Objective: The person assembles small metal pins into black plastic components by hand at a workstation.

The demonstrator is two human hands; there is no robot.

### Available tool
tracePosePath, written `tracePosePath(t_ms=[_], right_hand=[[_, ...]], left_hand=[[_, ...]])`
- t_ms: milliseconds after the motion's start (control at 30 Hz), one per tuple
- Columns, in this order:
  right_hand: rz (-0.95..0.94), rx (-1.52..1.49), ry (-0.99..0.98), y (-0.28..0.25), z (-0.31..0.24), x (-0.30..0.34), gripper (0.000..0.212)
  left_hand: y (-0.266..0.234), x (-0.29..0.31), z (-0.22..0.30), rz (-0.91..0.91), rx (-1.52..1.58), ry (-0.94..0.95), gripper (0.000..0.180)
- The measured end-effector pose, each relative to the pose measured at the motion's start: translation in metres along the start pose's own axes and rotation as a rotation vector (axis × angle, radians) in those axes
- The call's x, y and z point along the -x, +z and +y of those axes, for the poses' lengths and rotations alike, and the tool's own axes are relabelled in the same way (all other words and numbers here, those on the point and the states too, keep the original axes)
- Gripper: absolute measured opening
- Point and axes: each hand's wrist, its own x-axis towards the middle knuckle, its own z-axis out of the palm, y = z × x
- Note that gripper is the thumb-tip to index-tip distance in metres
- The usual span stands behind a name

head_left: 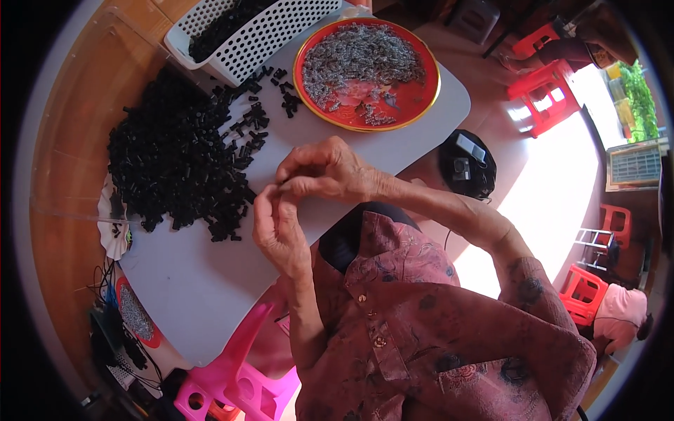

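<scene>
My left hand [282, 235] and my right hand [326, 172] meet above the table, fingertips pinched together. Whatever small piece they grip is mostly hidden by the fingers; only a dark bit shows between them. To the left of both hands spreads a big heap of short black cylindrical parts [175, 154], with loose ones scattered toward the back. Beyond my right hand stands a round red tray [415, 91] with a gold rim. Many small shiny silver pieces [365, 52] lie in it, too small to name.
A white perforated basket [277, 38] with more black parts stands at the back of the white table [196, 281]. A black bag-like object [467, 168] lies beyond the table's right edge. A pink plastic stool [263, 382] is below left, red stools [547, 98] at right. Another person [621, 316] sits far right.
</scene>
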Motion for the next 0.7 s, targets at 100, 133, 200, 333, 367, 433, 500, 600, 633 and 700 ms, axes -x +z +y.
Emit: tracePosePath(t_ms=[100, 133, 200, 333, 367, 433, 500, 600, 633, 700], right_hand=[[0.014, -0.042, 0.059, 0.002, 0.001, 0.002, 0.016], [0.025, -0.046, 0.054, 0.003, -0.002, 0.002, 0.017], [0.051, -0.029, 0.018, 0.005, -0.006, 0.001, 0.016], [0.109, 0.140, -0.015, -0.012, -0.018, 0.005, 0.012], [0.124, 0.177, -0.012, -0.023, -0.026, 0.006, 0.011], [0.183, 0.315, -0.070, -0.056, -0.031, 0.003, 0.011], [0.160, 0.371, 0.011, -0.084, -0.033, -0.002, 0.013], [0.067, 0.613, 0.041, -0.118, -0.017, -0.004, 0.016], [0.078, 0.696, 0.026, -0.127, -0.009, -0.001, 0.016], [0.101, 0.673, 0.048, -0.132, -0.016, -0.001, 0.017]], left_hand=[[0.002, 0.004, 0.007, 0.035, -0.140, 0.016, 0.023], [0.003, 0.004, 0.008, 0.022, -0.162, 0.024, 0.023], [-0.002, 0.001, 0.008, -0.007, -0.246, 0.048, 0.025], [-0.004, 0.001, 0.006, -0.020, -0.344, 0.041, 0.024], [-0.002, 0.000, 0.008, -0.022, -0.338, 0.043, 0.024], [0.002, 0.000, 0.014, -0.014, -0.290, 0.045, 0.025], [0.001, 0.001, 0.013, -0.007, -0.314, 0.058, 0.024], [0.002, 0.002, 0.012, -0.024, -0.288, 0.067, 0.023], [0.003, 0.002, 0.012, -0.050, -0.239, 0.063, 0.023], [0.003, 0.002, 0.014, -0.045, -0.241, 0.058, 0.022]])
